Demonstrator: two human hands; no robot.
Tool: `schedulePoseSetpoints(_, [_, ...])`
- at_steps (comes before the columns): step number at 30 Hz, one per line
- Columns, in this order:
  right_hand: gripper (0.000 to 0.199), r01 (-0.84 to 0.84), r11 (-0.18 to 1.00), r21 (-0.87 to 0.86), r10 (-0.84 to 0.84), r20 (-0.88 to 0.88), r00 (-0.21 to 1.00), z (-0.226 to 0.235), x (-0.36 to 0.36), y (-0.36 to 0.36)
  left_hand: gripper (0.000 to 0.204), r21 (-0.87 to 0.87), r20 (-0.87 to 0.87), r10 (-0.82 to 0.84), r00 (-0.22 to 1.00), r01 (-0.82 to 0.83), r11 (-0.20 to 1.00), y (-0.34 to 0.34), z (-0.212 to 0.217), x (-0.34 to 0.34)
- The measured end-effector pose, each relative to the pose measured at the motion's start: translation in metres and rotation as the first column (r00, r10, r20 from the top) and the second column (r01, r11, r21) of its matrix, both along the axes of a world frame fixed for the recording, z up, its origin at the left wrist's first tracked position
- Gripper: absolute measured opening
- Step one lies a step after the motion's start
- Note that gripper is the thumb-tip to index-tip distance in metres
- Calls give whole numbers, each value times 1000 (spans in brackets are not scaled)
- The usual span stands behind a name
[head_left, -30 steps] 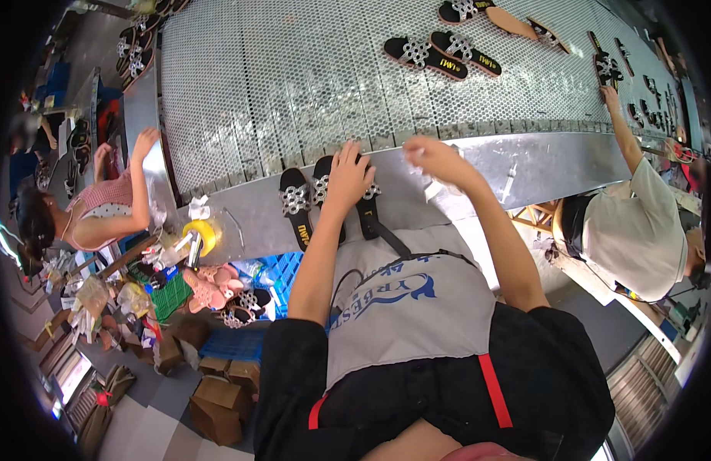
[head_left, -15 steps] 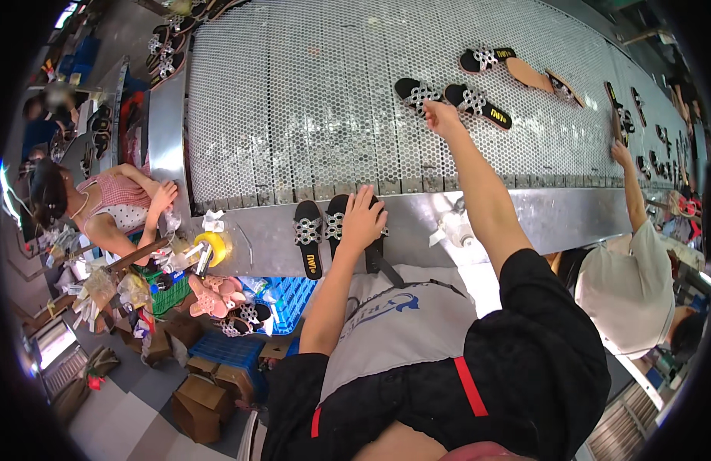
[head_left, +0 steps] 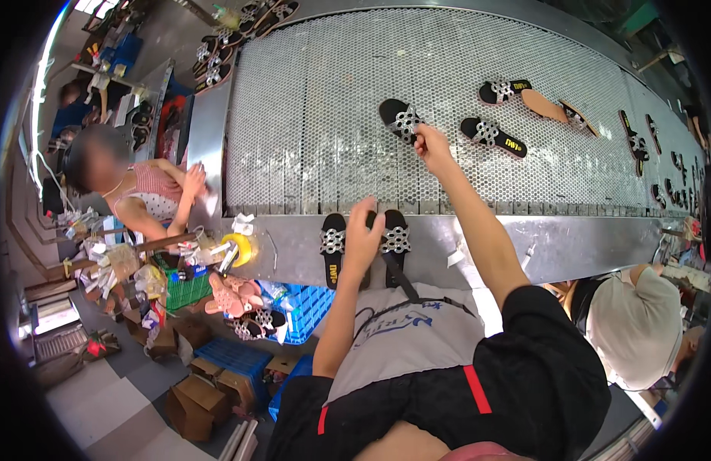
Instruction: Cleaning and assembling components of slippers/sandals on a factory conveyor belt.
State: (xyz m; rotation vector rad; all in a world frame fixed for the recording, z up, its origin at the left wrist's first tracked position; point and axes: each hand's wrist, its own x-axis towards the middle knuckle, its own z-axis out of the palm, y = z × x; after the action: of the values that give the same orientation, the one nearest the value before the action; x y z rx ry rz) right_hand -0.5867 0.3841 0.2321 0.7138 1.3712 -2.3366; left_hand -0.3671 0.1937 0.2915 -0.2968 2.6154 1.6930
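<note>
Mesh belt w/ black sandals. R hand fingers pinched on far sandal; L hand fingers spread, resting on near pair at steel edge.

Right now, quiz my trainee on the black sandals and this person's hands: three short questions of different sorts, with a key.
1. True or false: the right hand grips a black sandal with a silver woven strap out on the perforated metal conveyor belt.
2. Which hand rests on the pair of black sandals at the steel ledge?
3. The left hand is: A) raised B) on sandals C) out of view.

Key: 1 true; 2 left; 3 B.
</note>
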Motion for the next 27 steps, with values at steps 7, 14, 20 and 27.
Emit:
schedulePoseSetpoints(7, [6,-235,690,684,646,-436,626,180,213,-42,102,558,-160,360,919,-217,801,-19,109,-15])
schedulePoseSetpoints(14, [39,269,459,847,773,-530,349,255,258,10,72,835,-3,228,974,-123,536,-21,121,38])
schedulePoseSetpoints(20, [87,-760,644,86,758,-202,620,226,275,35,72,937,30,151,988,-80,340,3,109,63])
schedulePoseSetpoints(27, [78,-565,542,622,811,-211,545,256,309,15,102,687,-61,56,997,1,726,13,145,61])
